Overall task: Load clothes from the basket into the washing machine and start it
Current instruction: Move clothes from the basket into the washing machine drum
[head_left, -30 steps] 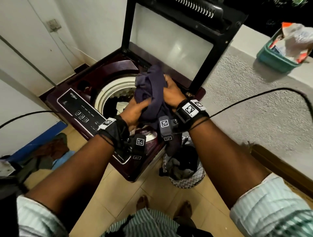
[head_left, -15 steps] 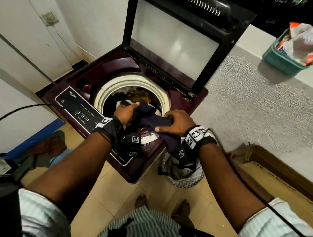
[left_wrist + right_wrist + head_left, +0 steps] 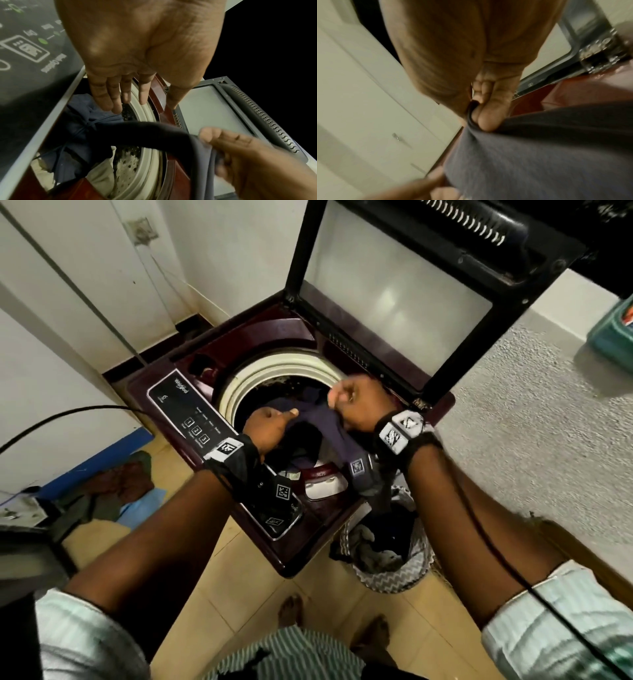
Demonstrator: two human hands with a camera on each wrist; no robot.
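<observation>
Pinching navy garment (image 3: 317, 424) over washing machine (image 3: 281, 371) drum, right hand (image 3: 359, 405); left hand (image 3: 137, 54) fingers straight, released

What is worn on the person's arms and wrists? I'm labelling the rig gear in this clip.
Both forearms are bare below pale striped sleeves pushed up near the elbows. Each wrist carries a black strap with white square coded tags: left wrist strap, right wrist strap. A thin black cable runs along the right forearm.

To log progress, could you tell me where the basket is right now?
In the head view the basket sits on the floor at the washer's front right corner, below the right hand.
</observation>
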